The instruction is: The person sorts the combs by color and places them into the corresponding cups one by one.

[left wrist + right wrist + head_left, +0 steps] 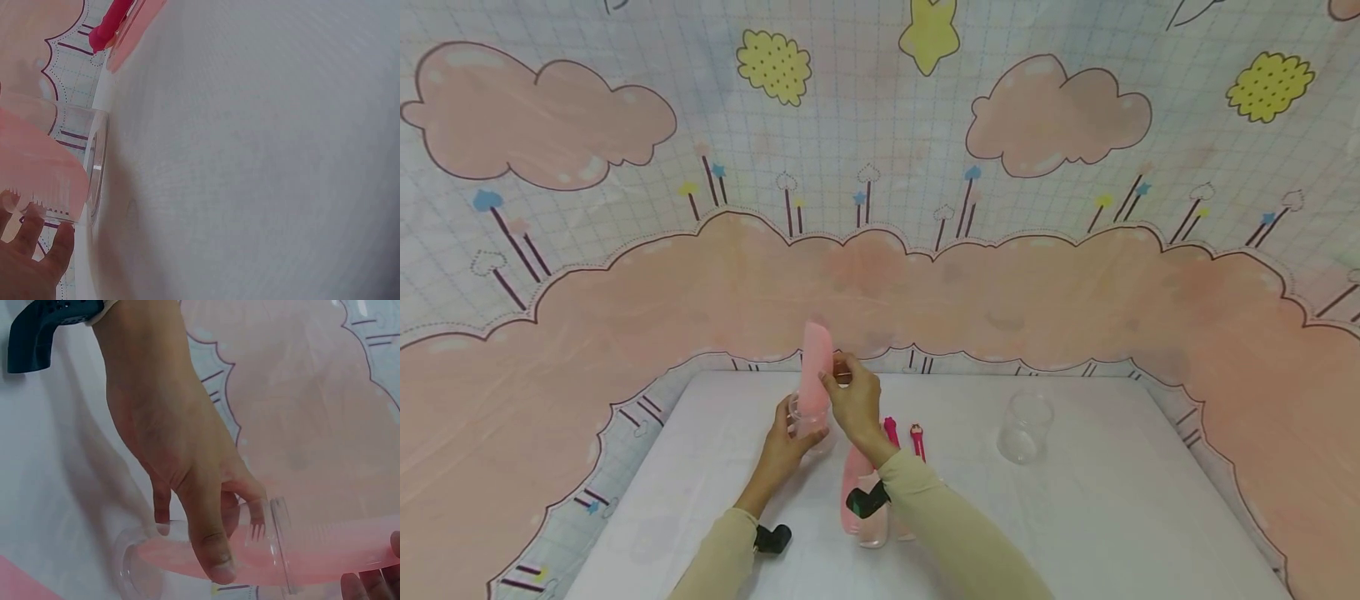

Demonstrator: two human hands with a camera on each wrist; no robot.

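Observation:
A pink comb stands nearly upright, its lower part inside a clear plastic cup. My left hand grips that cup round its side. With thumb and fingers, my right hand pinches the comb above the cup's rim. Through the cup's wall in the left wrist view, the comb's teeth show close to the bottom. In the right wrist view, the left thumb and fingers lie round the cup, and fingertips of the right hand touch the comb.
More pink combs lie on the white table, partly hidden under my right forearm. Two red-pink sticks with figure tops lie beside them. A second clear cup stands to the right. Behind the table hangs a patterned cloth.

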